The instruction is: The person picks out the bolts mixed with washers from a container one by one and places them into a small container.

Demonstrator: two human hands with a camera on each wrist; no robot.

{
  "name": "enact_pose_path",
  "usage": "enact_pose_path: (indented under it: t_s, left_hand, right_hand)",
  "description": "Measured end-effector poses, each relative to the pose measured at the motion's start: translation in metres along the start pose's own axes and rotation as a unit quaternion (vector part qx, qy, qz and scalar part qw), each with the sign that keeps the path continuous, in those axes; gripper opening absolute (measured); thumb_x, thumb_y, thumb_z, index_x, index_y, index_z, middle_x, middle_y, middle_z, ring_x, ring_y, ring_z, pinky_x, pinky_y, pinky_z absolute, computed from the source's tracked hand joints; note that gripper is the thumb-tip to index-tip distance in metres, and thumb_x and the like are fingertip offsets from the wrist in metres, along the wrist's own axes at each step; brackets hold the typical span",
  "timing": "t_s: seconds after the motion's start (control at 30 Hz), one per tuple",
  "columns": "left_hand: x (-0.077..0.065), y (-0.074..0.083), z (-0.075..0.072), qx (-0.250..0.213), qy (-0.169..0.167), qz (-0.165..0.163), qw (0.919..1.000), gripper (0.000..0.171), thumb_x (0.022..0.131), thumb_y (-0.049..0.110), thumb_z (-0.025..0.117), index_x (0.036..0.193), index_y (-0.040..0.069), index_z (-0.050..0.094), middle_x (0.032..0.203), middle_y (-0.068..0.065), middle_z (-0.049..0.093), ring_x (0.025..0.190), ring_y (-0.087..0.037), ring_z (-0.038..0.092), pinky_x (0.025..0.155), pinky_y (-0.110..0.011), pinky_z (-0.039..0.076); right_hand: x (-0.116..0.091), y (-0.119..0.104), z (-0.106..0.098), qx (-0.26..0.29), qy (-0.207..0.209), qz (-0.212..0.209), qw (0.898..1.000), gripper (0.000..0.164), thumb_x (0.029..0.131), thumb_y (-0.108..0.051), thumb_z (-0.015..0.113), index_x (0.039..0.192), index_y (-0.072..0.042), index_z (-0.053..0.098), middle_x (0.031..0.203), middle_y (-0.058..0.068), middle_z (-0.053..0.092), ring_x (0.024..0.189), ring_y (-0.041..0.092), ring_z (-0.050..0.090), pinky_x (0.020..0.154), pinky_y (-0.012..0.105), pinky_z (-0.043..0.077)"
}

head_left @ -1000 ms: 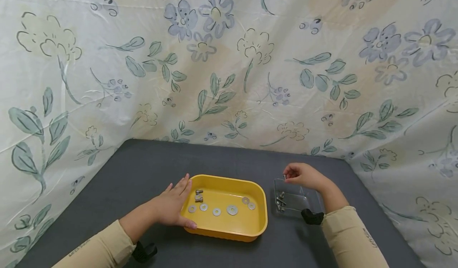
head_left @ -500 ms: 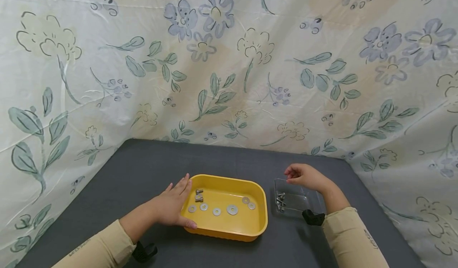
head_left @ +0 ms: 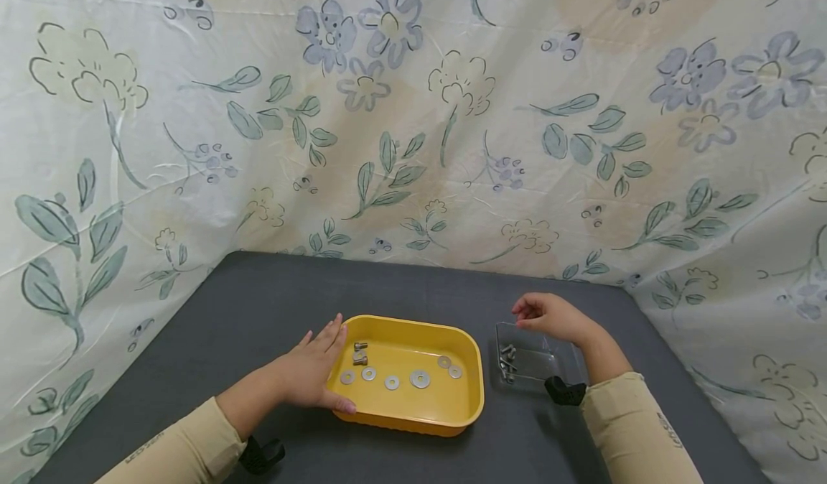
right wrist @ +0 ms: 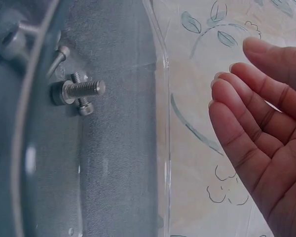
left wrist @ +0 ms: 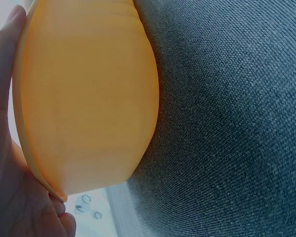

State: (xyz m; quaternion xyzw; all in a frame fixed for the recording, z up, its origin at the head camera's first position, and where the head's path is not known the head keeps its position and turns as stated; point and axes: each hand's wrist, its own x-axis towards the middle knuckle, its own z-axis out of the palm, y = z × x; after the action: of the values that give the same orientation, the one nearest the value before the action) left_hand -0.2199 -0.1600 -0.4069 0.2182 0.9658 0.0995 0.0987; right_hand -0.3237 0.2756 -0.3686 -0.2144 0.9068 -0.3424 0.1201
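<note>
Washers [head_left: 416, 381] and cap screws [head_left: 360, 360] lie in a yellow plastic tray [head_left: 410, 332], just right of the straight, spread fingers of the left hand [head_left: 309, 370], which rest along its rim, apparently steadying it. The right hand [head_left: 549, 317] hangs with fingers loosely bent, thumb parted, nothing visible in its grasp; below its fingertips, socket-head screws [right wrist: 84, 89] sit in a clear box [head_left: 533, 363], perhaps against rolling. Lettering [head_left: 670, 430] on the sleeves [head_left: 623, 412], behind the fingers, is unreadable.
</note>
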Motion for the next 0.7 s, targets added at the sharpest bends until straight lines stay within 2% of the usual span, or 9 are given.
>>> enact_pose_path:
  t_s: [0.3, 0.5, 0.7]
  left_hand:
    - [0.000, 0.001, 0.000, -0.001, -0.001, -0.003, 1.0000, 0.126, 0.060, 0.079, 0.057, 0.147, 0.003, 0.006, 0.152, -0.011, -0.007, 0.140, -0.025, 0.002, 0.108, -0.053, 0.009]
    - [0.000, 0.000, 0.001, 0.000, 0.001, -0.001, 1.0000, 0.126, 0.060, 0.079, 0.056, 0.147, 0.002, 0.006, 0.152, -0.011, -0.007, 0.140, -0.024, 0.001, 0.108, -0.053, 0.009]
    - [0.000, 0.000, 0.001, -0.001, 0.002, 0.000, 1.0000, 0.125, 0.061, 0.079, 0.057, 0.146, 0.002, 0.007, 0.152, -0.011, -0.007, 0.140, -0.024, 0.002, 0.108, -0.053, 0.009]
  right_hand:
    - [0.004, -0.011, 0.001, -0.019, 0.010, -0.009, 1.000, 0.015, 0.086, -0.013, 0.063, 0.100, -0.008, 0.061, 0.088, 0.004, 0.061, 0.081, 0.019, 0.057, 0.069, 0.032, 0.050]
    - [0.009, -0.023, 0.003, -0.022, 0.002, -0.036, 0.999, 0.015, 0.086, -0.016, 0.064, 0.100, -0.009, 0.060, 0.088, 0.003, 0.060, 0.080, 0.019, 0.056, 0.069, 0.031, 0.049]
    - [0.017, -0.035, 0.007, -0.027, 0.003, -0.043, 0.999, 0.014, 0.086, -0.018, 0.065, 0.098, -0.013, 0.061, 0.088, 0.001, 0.061, 0.080, 0.018, 0.057, 0.070, 0.030, 0.049]
